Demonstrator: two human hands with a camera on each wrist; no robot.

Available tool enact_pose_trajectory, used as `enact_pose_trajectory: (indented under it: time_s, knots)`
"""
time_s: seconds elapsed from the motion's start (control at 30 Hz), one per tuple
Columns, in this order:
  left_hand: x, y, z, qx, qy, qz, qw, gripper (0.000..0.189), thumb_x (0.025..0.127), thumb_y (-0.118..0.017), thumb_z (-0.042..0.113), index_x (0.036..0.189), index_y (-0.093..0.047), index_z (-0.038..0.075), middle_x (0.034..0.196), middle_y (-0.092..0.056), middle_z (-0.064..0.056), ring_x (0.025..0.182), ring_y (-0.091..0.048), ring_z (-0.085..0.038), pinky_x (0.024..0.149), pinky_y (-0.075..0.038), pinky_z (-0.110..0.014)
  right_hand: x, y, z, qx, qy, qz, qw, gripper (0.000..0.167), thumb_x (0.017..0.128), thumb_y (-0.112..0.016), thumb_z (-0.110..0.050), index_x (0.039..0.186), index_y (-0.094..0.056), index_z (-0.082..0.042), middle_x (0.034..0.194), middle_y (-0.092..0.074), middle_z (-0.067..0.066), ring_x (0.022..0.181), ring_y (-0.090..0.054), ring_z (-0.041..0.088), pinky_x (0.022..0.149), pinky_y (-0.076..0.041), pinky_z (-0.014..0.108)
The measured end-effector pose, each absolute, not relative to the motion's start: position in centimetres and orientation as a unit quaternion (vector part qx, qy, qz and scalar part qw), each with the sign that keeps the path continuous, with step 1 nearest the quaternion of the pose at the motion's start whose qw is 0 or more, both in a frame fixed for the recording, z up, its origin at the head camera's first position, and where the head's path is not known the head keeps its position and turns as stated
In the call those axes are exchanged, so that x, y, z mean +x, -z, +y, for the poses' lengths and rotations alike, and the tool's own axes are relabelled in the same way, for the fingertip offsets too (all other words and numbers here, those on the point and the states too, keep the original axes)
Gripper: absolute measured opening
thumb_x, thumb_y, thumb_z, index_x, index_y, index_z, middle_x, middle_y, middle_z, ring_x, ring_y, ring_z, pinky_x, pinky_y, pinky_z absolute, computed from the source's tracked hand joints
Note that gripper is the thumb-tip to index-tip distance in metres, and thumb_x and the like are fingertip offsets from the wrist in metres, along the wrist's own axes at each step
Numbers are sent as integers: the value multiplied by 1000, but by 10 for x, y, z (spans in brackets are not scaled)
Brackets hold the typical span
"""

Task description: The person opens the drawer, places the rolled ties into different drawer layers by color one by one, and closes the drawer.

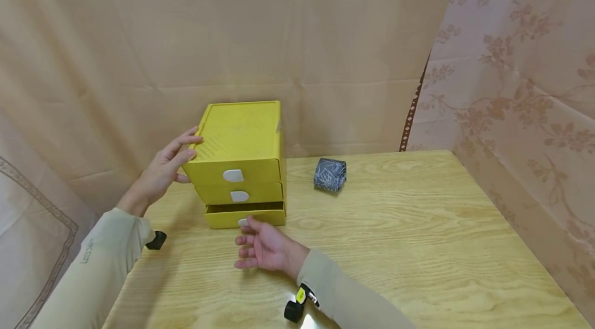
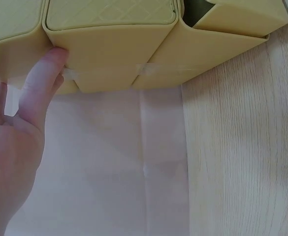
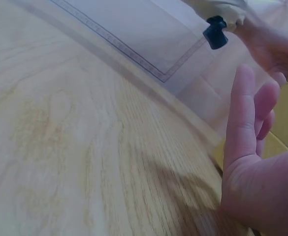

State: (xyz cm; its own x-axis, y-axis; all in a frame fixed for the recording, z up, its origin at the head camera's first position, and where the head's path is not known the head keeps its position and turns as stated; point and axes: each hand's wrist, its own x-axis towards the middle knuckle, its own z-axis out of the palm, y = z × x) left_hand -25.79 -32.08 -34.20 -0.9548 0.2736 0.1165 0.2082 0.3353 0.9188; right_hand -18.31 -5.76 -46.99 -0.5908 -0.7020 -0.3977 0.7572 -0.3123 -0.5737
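A yellow three-drawer box (image 1: 237, 132) stands on the table, each drawer with a white pull tab. Its bottom drawer (image 1: 223, 219) is pulled partly out; its inside is dark, and I cannot tell what it holds. My left hand (image 1: 158, 174) rests against the box's upper left side, fingers at the top edge; the thumb (image 2: 43, 81) touches the side wall in the left wrist view. In front of the bottom drawer is my right hand (image 1: 269, 249), its thumb at that drawer's tab (image 1: 243, 222) and the other fingers (image 3: 240, 113) extended loosely apart from it.
A rolled-up grey-blue patterned cloth (image 1: 330, 174), like a rolled necktie, lies right of the box. Beige curtain (image 1: 297, 50) hangs close behind the wooden table (image 1: 395, 236), and flowered cloth (image 1: 525, 86) hangs along its right side. A black wrist camera (image 1: 294, 311) sits below the right sleeve.
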Motion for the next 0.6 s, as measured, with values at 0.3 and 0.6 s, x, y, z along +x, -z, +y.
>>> enact_pose_trajectory:
  time_s: [0.3,0.6]
  knots:
    - [-258,342,-321,146,-566,811,33,44,109,-48,34,148,-47,16,168,-17,12,122,-53,-2,72,-61,-38,-170,465,-55,25,800,369,473,30,110,-34,-45,107,-45,-18,89,-56,0,67,-53,10,70,-60,35]
    - [-257,343,-321,139,-560,816,28,44,108,-49,35,147,-48,15,167,-20,13,125,-50,-3,72,-61,-38,-153,460,-56,26,802,353,482,29,110,-35,-45,107,-45,-18,87,-58,-1,64,-54,9,69,-60,33]
